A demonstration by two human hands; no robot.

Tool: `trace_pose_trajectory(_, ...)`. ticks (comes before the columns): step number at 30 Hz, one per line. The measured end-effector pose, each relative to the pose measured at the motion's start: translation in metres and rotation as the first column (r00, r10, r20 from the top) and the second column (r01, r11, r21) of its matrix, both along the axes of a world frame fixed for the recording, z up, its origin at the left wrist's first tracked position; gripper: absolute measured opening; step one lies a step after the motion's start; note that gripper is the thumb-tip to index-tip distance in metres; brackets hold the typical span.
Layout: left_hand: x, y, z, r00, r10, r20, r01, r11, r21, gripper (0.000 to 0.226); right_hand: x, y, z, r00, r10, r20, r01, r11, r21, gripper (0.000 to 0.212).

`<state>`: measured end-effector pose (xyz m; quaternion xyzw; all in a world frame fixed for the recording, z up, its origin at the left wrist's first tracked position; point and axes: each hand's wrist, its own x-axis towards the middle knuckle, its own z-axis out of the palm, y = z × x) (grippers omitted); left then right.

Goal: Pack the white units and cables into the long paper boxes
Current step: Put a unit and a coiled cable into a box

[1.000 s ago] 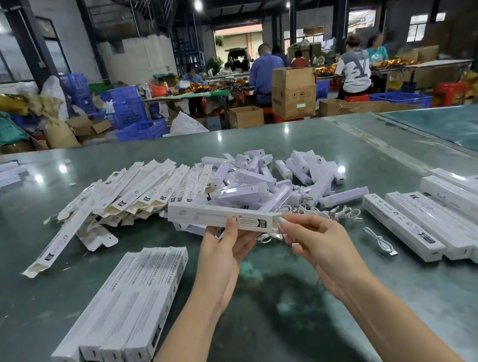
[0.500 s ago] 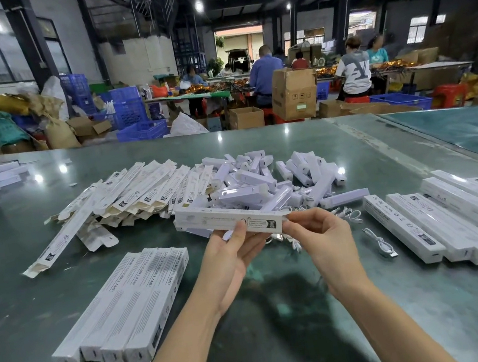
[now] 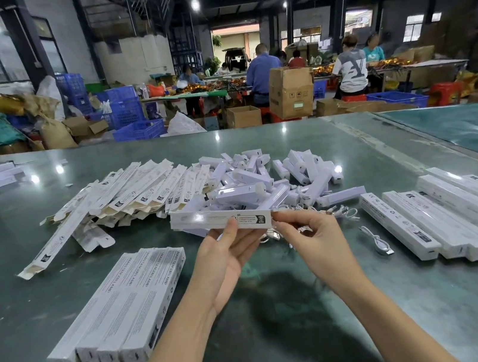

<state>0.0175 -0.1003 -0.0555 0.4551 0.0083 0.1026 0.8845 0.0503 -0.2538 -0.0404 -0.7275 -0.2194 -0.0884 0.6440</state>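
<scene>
A wide green table (image 3: 288,345) fills the lower view, with a dim workshop beyond it at twelve o'clock, where people (image 3: 260,74) sit at far benches among cardboard cartons (image 3: 291,92) and blue crates (image 3: 126,108). On the table, at ten o'clock from the hands, lies a fanned heap of flat, unfolded boxes (image 3: 127,195). At twelve to one o'clock sits a loose pile of white units (image 3: 265,176), with a tangle of white cables (image 3: 327,213) at its near edge. At three o'clock, well apart from the hands, rows of closed boxes (image 3: 455,212) lie side by side, and a single coiled cable (image 3: 377,240) lies just beside them on their left. At eight o'clock, four more closed boxes (image 3: 123,305) lie touching in a neat row. In the middle, held above the table, is one long box (image 3: 221,218), lying nearly level and running from nine o'clock to three o'clock. The left hand (image 3: 228,260) is under its right part, palm up, fingers curled beneath and thumb pressed on the top face. The right hand (image 3: 308,232) is at the box's right end, at three o'clock from it, thumb and forefinger pinching the end flap while the other fingers curl loosely.
</scene>
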Motion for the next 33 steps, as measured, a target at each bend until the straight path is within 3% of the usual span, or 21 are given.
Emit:
trace_pose_trajectory(2,0.001,0.001,0.0,1.0,0.01,-0.011,-0.01,1.0,-0.028,0.026,-0.002,-0.001,-0.001,0.996,0.032,0.081,-0.024,0.995,-0.101,0.025)
trace_pose_trajectory(6,0.001,0.0,0.0,0.999,-0.018,-0.026,0.019,1.0,0.003,0.023,0.002,-0.005,-0.004,0.946,-0.066,0.319,0.126,0.977,-0.171,0.021)
trace_pose_trajectory(13,-0.001,0.002,-0.001,0.997,-0.047,-0.061,0.05,0.998,0.047,0.021,0.01,-0.007,-0.009,0.877,-0.085,0.473,0.212,0.951,-0.223,0.013)
trace_pose_trajectory(17,-0.001,0.005,-0.002,0.995,-0.07,-0.069,0.073,0.996,0.043,0.022,0.008,-0.007,-0.008,0.913,-0.079,0.4,0.174,0.963,-0.207,0.015)
trace_pose_trajectory(21,-0.003,0.008,0.0,0.991,-0.118,-0.07,0.12,0.993,0.024,0.041,0.005,-0.006,-0.004,0.963,-0.066,0.261,0.092,0.992,-0.085,0.03)
trace_pose_trajectory(27,-0.004,0.008,0.003,0.985,-0.149,-0.082,0.15,0.989,0.005,0.044,0.003,-0.006,-0.004,0.949,-0.045,0.313,0.059,0.998,-0.034,0.023)
trace_pose_trajectory(33,-0.005,0.006,0.006,0.984,-0.165,-0.069,0.164,0.986,-0.01,0.045,0.002,-0.004,-0.001,0.995,0.054,0.084,-0.06,0.996,0.063,0.019)
